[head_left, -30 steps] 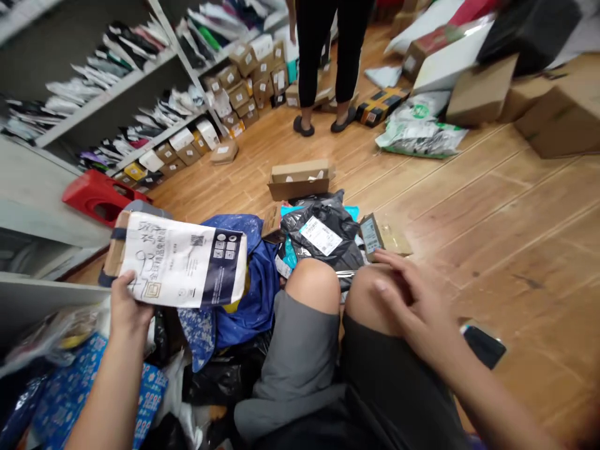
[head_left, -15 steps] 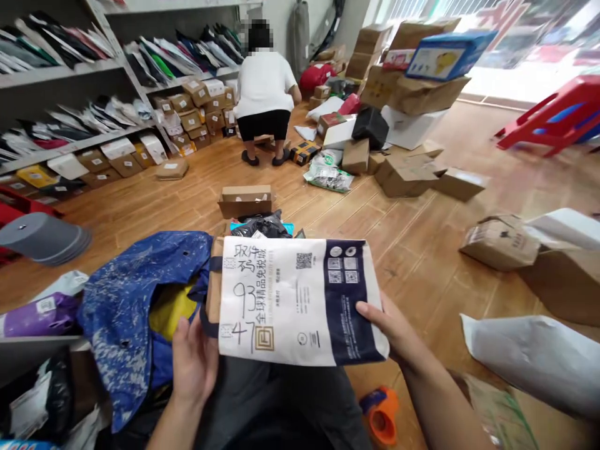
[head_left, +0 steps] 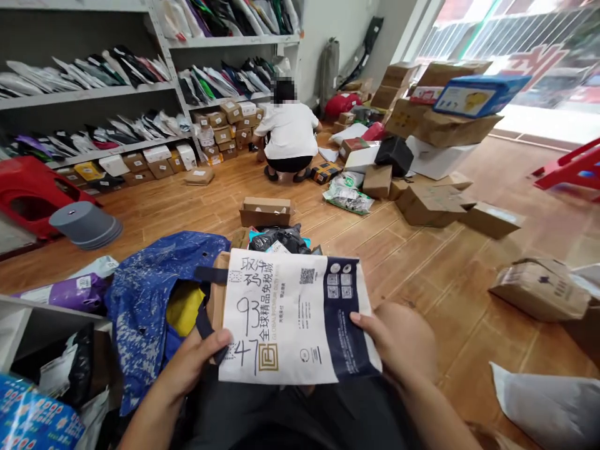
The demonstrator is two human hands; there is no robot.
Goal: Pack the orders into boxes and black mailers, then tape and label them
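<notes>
A white and navy cloth bag [head_left: 295,337] with dark handles lies sideways above my lap, printed and hand-marked with large characters and numbers. A brown cardboard edge [head_left: 217,296] shows at its handle end. My left hand [head_left: 199,353] grips the bag's left side near the handles, thumb on top and fingers hidden beneath. On the right, my right hand [head_left: 387,337] pinches the navy end, thumb on top. Just left of the bag is a worn blue sack [head_left: 140,300] with yellow showing in its opening. Black plastic parcels [head_left: 281,239] sit beyond the bag.
A person in a white shirt [head_left: 290,134] squats by shelves [head_left: 89,94] of parcels. Boxes [head_left: 431,203] are piled at right, with a grey package [head_left: 548,400] nearer. An open carton [head_left: 265,212] stands ahead. Left are a grey upturned bucket [head_left: 84,222] and red stool [head_left: 32,194].
My left hand has closed onto the bag's left edge, its thumb now on top. The right hand still holds the other end. The view has tilted up and left; the person squats lower.
</notes>
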